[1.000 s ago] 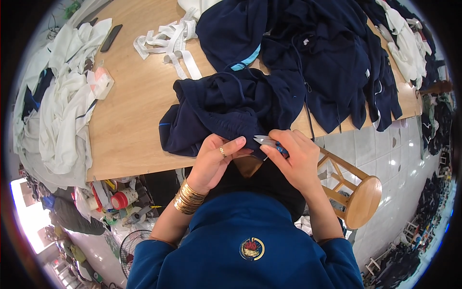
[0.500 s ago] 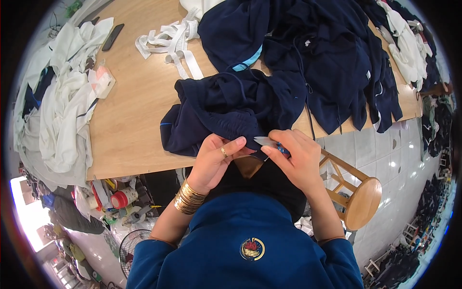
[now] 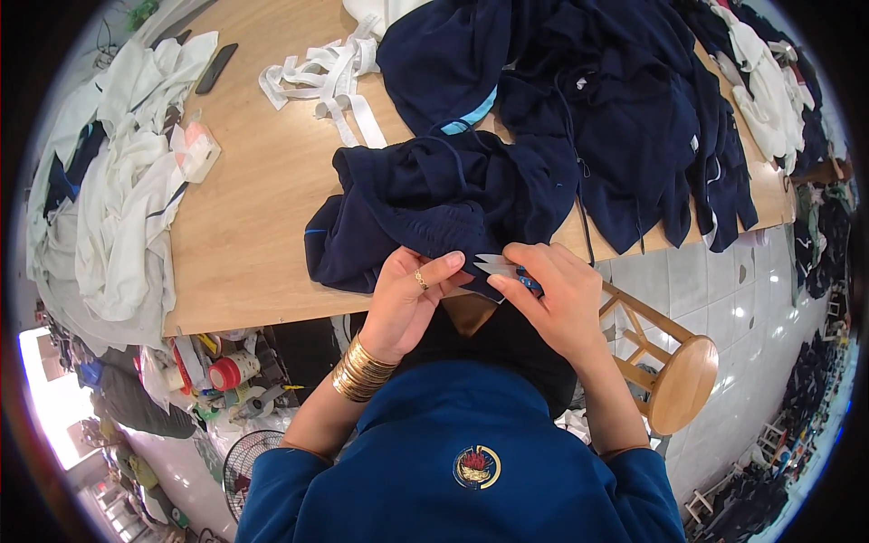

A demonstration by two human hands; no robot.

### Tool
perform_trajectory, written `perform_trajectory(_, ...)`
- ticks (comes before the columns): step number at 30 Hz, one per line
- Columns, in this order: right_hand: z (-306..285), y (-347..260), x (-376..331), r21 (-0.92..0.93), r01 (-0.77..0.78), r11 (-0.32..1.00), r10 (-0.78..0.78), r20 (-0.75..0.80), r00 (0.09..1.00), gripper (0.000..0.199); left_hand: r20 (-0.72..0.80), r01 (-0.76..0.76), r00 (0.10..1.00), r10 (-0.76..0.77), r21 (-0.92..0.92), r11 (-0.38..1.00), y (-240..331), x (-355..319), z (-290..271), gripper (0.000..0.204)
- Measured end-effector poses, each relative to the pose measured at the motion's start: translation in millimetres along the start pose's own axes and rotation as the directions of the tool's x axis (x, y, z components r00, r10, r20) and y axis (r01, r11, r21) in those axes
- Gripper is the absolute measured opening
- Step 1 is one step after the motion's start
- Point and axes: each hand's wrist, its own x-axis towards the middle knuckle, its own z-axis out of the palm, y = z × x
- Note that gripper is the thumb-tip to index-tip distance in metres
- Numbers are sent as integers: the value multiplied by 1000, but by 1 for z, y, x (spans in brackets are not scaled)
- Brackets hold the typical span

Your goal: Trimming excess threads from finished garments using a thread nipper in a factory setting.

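Note:
A navy garment (image 3: 407,195) with a gathered waistband and a drawstring lies bunched at the table's front edge. My left hand (image 3: 412,290) is closed on the garment's near edge, thumb on top and fingers beneath. In my right hand (image 3: 557,294) is a pair of thread snips (image 3: 528,282) with blue handles. Their two pointed blades are a little apart and point left toward the pinched fabric. A small gap lies between the blade tips and my left thumb. Whether a thread runs between them is too small to tell.
More navy garments (image 3: 625,136) are heaped at the table's far right. White elastic strips (image 3: 339,77) lie at the back, white garments (image 3: 127,217) and a phone (image 3: 216,69) on the left. A wooden stool (image 3: 683,385) stands right of me, a fan (image 3: 249,466) at lower left.
The snips' blades have opened slightly. Both hands stay in nearly the same place, and the garment has hardly moved.

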Motion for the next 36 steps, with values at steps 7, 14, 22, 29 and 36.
perform_trajectory(7, 0, -2, 1, -49, 31, 998, -31, 3, 1000, 24, 11, -9, 1000, 9, 15, 1000, -1, 0, 0, 19)
perform_trajectory(14, 0, -4, 0, -93, 35, 995, -37, -11, 999, 23, -30, -64, 997, 66, 75, 995, 3, -2, 4, 26)
perform_trajectory(22, -1, -7, -3, -57, -47, 997, 47, 1, 999, 22, -15, -37, 999, 38, 82, 996, 3, -2, 1, 27)
perform_trajectory(29, 0, -5, -2, -105, 33, 994, -36, -30, 999, 21, -17, -26, 999, 28, 111, 993, 3, -3, 0, 27)
perform_trajectory(36, -4, -5, -3, -10, -58, 998, 58, -6, 998, 23, -11, -16, 1000, 17, 62, 998, 4, -4, 2, 27)
